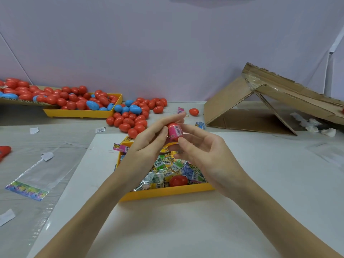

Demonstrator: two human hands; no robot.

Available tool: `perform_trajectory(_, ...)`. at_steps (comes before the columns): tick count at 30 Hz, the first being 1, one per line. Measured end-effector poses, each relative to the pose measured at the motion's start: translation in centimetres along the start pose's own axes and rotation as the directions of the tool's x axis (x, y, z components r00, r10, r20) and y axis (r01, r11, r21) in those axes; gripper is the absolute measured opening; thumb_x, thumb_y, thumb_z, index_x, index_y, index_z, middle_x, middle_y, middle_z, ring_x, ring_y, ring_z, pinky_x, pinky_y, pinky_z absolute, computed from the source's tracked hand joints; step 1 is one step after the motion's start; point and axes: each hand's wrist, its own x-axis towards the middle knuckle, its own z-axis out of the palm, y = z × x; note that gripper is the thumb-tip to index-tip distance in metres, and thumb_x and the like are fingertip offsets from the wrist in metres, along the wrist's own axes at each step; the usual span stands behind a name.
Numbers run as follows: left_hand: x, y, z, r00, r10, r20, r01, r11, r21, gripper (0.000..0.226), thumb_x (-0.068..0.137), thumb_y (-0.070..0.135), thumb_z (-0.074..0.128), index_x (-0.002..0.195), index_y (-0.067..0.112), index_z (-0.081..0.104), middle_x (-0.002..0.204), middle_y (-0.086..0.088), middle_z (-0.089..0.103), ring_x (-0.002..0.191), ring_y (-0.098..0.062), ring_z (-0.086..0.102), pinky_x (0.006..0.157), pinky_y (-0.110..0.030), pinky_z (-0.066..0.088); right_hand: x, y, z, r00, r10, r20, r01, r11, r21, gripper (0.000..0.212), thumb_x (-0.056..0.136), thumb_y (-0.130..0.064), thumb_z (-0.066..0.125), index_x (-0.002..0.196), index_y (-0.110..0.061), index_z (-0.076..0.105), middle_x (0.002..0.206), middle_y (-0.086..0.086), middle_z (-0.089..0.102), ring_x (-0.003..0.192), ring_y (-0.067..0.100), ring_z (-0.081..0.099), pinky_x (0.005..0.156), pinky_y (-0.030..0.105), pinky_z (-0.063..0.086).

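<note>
Both hands meet above a yellow tray (pixel 163 192) of small printed packets (pixel 163 172). Between them is a red plastic egg half (pixel 172 127) with a pink packet (pixel 176 132) pushed into it. My left hand (pixel 149 144) pinches the egg half between thumb and fingers. My right hand (pixel 201 151) holds the pink packet with thumb and fingertips. Another red egg half (pixel 178 180) lies among the packets in the tray.
A pile of red and blue eggs (pixel 134 116) lies on the table behind the tray. A second yellow tray (pixel 81 113) holds more at back left. A torn cardboard box (pixel 270 103) stands at right. Clear plastic bags (pixel 37 175) lie at left.
</note>
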Motion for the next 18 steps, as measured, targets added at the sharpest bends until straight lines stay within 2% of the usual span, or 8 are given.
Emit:
perform_trajectory(2,0.03,-0.01,0.01,1.0,0.015,0.018,-0.015,1.0,-0.026,0.041,0.112,0.011,0.037,0.15,0.016,0.052,0.154,0.003,0.053,0.147,-0.016,0.043,0.12,-0.036,0.037,-0.08,0.36,0.12,0.993,-0.117,-0.025,0.112,0.982,-0.153,0.042,0.099,-0.01,0.066,0.14,-0.016,0.062,0.111,0.004,0.078,0.101,0.022,0.075,0.083,0.027,0.06)
perform_trajectory(5,0.11,0.04,-0.29,0.999,0.054,0.001,-0.054,0.999,0.005,0.04,0.11,0.017,0.046,0.149,0.016,0.054,0.155,0.005,0.052,0.148,-0.014,0.041,0.117,-0.027,0.037,-0.09,0.59,0.12,0.98,-0.197,0.014,0.195,0.954,-0.228,0.045,0.099,-0.009,0.067,0.142,-0.018,0.06,0.112,0.001,0.076,0.104,0.021,0.074,0.083,0.027,0.06)
perform_trajectory(9,0.08,-0.07,-0.36,0.998,0.059,-0.011,-0.058,0.998,0.017,0.038,0.108,0.016,0.05,0.145,0.01,0.058,0.154,0.005,0.053,0.147,-0.014,0.043,0.117,-0.032,0.039,-0.09,0.78,0.09,0.962,-0.268,0.044,0.267,0.909,-0.32,0.04,0.096,-0.013,0.072,0.134,-0.016,0.062,0.106,-0.004,0.074,0.102,0.022,0.073,0.085,0.029,0.06)
perform_trajectory(12,-0.14,-0.11,-0.12,1.0,0.029,-0.01,-0.03,0.997,-0.075,0.039,0.106,0.021,0.051,0.141,0.008,0.061,0.151,-0.001,0.057,0.144,-0.022,0.048,0.112,-0.043,0.046,-0.19,0.71,-0.23,0.935,-0.35,0.064,0.337,0.813,-0.475,0.033,0.091,-0.021,0.078,0.121,-0.013,0.064,0.098,-0.009,0.073,0.097,0.019,0.073,0.084,0.025,0.059)
perform_trajectory(15,-0.26,0.0,-0.06,1.0,-0.006,-0.014,0.004,0.991,-0.13,0.04,0.104,0.024,0.054,0.138,0.005,0.064,0.147,-0.003,0.06,0.141,-0.024,0.052,0.107,-0.044,0.051,-0.26,0.57,-0.44,0.9,-0.423,0.1,0.398,0.708,-0.583,0.036,0.087,-0.03,0.079,0.111,-0.009,0.063,0.088,-0.012,0.07,0.086,0.015,0.072,0.079,0.025,0.059)
perform_trajectory(18,-0.24,0.25,0.07,1.0,-0.016,-0.019,0.013,0.984,-0.18,0.039,0.103,0.02,0.054,0.138,0.004,0.063,0.145,-0.005,0.062,0.14,-0.023,0.053,0.107,-0.041,0.051,-0.11,0.7,-0.54,0.866,-0.477,0.15,0.447,0.606,-0.657,0.035,0.089,-0.03,0.078,0.111,-0.008,0.063,0.089,-0.007,0.07,0.084,0.012,0.07,0.078,0.028,0.059)
